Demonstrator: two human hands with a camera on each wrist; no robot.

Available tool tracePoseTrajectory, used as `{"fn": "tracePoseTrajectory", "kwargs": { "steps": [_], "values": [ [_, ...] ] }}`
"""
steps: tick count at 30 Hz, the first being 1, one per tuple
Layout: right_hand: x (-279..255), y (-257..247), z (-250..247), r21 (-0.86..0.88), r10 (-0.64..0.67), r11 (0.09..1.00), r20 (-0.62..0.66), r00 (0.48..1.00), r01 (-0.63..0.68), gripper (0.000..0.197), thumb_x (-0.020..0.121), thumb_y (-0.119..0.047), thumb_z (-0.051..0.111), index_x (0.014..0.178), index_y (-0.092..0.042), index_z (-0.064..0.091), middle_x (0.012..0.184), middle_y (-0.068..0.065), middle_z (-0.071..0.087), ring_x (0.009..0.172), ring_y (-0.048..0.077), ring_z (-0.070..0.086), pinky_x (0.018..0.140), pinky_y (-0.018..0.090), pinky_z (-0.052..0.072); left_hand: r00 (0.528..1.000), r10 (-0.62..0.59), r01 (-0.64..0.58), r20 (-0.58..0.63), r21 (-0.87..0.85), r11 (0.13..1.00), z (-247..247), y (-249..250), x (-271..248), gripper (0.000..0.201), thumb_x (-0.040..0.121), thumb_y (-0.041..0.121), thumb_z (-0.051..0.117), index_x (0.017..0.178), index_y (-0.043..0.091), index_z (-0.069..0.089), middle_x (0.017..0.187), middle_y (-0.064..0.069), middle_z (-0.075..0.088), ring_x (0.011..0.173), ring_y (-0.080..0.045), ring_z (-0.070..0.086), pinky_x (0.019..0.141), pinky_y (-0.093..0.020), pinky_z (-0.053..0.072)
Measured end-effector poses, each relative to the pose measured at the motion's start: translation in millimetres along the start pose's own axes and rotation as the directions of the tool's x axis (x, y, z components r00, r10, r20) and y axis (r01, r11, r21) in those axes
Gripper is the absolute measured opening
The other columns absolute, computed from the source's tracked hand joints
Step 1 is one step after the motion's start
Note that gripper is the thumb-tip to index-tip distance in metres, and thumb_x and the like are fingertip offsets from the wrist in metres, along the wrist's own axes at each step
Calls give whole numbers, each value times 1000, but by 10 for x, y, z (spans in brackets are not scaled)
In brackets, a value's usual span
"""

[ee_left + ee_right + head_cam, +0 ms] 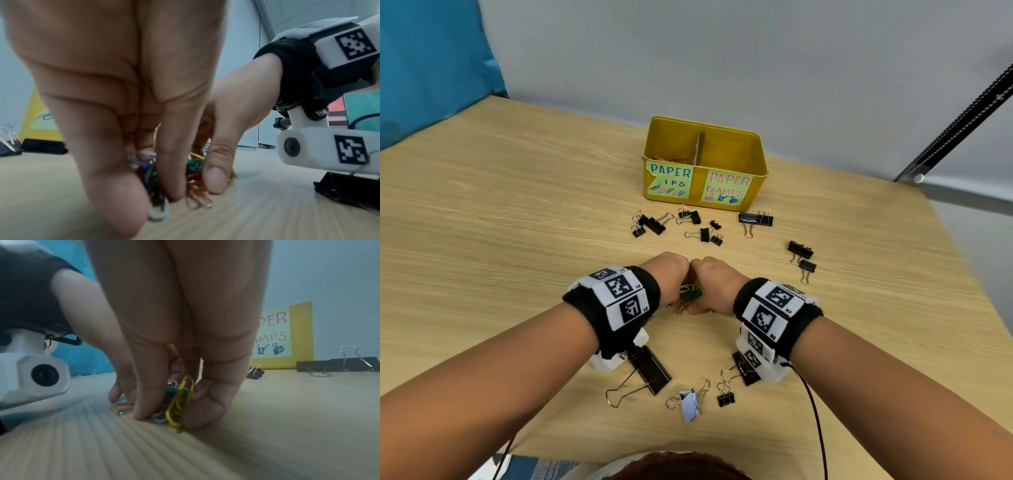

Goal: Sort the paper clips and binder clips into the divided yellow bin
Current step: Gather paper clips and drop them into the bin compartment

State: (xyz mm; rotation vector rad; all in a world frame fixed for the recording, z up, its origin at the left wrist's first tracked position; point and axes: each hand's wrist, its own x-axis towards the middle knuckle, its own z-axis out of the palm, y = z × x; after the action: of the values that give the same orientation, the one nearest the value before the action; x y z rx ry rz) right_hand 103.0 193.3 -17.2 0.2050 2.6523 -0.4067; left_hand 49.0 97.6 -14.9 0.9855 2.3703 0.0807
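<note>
On the wooden table, both hands meet over a small heap of coloured paper clips (690, 294). My left hand (671, 274) pinches a bunch of them between thumb and fingers (174, 178), fingertips touching the table. My right hand (714, 277) grips the other side of the heap, with a yellow paper clip (180, 402) standing between its fingertips. The yellow bin (756, 164) stands beyond the hands. Its left half is labelled paper clips and holds some clips (671, 159); its right half is labelled paper clamps.
Several black binder clips (695, 219) lie in front of the bin, and two more (800, 249) lie to the right. Near me lie a large black binder clip (650, 373), a pale one (690, 404) and small black ones (726, 399).
</note>
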Motion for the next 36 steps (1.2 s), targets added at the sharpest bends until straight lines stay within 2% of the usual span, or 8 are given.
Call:
{"fn": "tracePoseTrajectory", "kwargs": {
  "steps": [8,10,12,15,18,26,32,36],
  "values": [
    [21,93,-121,41,-4,999,-21,1000,5,32,83,-11,65,115,-6,62,116,12,64,105,27,61,79,26,46,998,4,-10,-63,-95,995,-50,-111,46,24,84,4,63,107,1,66,107,-14,66,81,-25,59,69,-23,45],
    [49,176,-172,176,47,983,22,999,-50,29,84,-6,64,113,-5,65,106,10,64,91,25,66,79,28,55,999,-12,6,-52,-110,994,-110,-163,49,11,82,4,65,92,-1,68,83,-12,64,75,-22,54,63,-25,46],
    [92,279,-195,347,105,929,80,991,-126,25,83,-3,65,108,-6,67,85,4,63,65,17,63,64,25,58,996,-51,40,-68,-148,988,-144,-240,86,28,81,3,64,58,5,50,55,-7,42,70,-22,53,50,-26,39],
    [150,447,-207,544,129,822,108,986,-167,23,82,2,65,104,-2,69,64,-8,66,53,6,58,57,19,56,998,-44,31,-40,-285,958,-165,-400,152,53,78,1,67,49,15,25,51,-8,29,66,-21,51,55,-29,41],
    [187,531,-309,707,102,694,89,991,-135,16,82,8,62,92,-2,69,67,-12,69,45,-1,60,48,12,54,1000,-30,25,0,-541,841,-246,-562,216,50,76,-5,70,48,15,33,51,-8,40,58,-23,62,66,-38,53],
    [478,330,-1274,895,6,431,-134,991,118,19,82,8,60,80,-10,66,56,-8,71,50,1,65,53,15,55,991,-21,-108,-128,-899,424,-1121,-658,321,9,80,-10,63,76,-2,64,56,-4,71,46,-6,67,54,-14,58],
    [1027,37,-1685,879,160,453,-246,956,151,14,84,7,59,79,-6,64,69,0,64,55,6,62,54,16,55,906,-264,-109,-331,-786,609,-1630,-703,744,16,74,-3,72,66,4,61,70,-13,63,54,-17,69,70,-30,61],
    [1262,-95,-1678,735,236,677,-239,942,17,29,90,7,48,115,3,62,74,7,57,64,16,55,61,26,55,872,-265,45,-411,-472,880,-1630,-622,840,33,78,11,71,109,0,67,106,-16,68,102,-29,64,93,-37,50]
  ]
}}
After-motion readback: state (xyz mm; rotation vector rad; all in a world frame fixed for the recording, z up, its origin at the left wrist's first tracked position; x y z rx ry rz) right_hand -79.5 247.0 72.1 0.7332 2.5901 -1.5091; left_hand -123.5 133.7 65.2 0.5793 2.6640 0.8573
